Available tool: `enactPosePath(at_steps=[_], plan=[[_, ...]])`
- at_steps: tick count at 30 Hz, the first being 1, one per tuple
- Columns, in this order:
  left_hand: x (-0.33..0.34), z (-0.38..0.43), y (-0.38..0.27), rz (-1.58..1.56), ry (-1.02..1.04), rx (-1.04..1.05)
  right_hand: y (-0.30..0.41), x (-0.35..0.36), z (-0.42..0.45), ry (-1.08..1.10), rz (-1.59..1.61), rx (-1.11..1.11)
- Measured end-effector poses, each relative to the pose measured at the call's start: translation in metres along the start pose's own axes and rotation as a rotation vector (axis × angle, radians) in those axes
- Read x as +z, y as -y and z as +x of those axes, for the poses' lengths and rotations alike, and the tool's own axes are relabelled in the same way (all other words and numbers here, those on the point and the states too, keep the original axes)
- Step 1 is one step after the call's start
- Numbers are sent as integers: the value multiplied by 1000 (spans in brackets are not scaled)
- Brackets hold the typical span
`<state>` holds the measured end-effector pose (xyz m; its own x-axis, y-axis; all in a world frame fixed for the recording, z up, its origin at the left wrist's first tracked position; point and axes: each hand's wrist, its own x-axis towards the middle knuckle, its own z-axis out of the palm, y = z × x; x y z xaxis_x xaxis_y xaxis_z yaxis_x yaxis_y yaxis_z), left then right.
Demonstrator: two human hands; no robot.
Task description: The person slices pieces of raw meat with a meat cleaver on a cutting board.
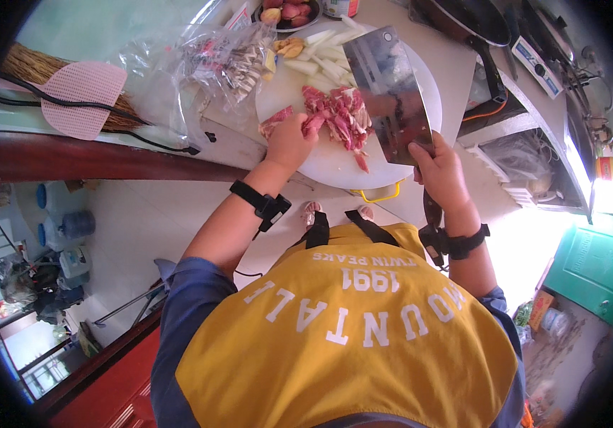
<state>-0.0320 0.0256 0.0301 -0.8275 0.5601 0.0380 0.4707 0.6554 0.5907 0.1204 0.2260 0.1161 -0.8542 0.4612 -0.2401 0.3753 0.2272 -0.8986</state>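
My right hand (437, 168) grips the handle of a wide cleaver (389, 96), its blade raised over the right part of a round white cutting board (424, 80). On the board's left side, my left hand (291, 140) pinches a piece of raw red meat between thumb and fingers. A heap of sliced raw meat (346, 115) lies just right of that hand, and another meat piece (276, 119) shows at its left. Pale cut vegetable strips (325, 59) are piled at the far side, partly hidden by the blade. A piece of ginger (289, 47) sits beside them.
Behind the board stand a bowl of reddish onions (288, 13) and a can (340, 6). Plastic-bagged mushrooms (242, 69) lie left. A black frying pan (472, 21) is at the far right. The board's yellow handle (379, 193) projects past the near counter edge.
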Motion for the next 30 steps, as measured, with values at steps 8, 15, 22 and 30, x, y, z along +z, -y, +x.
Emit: enactPosePath(at_steps=[8, 15, 22, 30], plan=[[32, -12, 31, -555, -25, -258, -2, 0, 0, 15, 12, 24], [29, -17, 11, -31, -270, -29, -4, 6, -1, 19, 13, 12], [11, -13, -3, -515, -91, -420, 4, 6, -4, 26, -37, 3], [19, -20, 14, -349, -283, -262, 3, 5, -4, 35, -49, 7]])
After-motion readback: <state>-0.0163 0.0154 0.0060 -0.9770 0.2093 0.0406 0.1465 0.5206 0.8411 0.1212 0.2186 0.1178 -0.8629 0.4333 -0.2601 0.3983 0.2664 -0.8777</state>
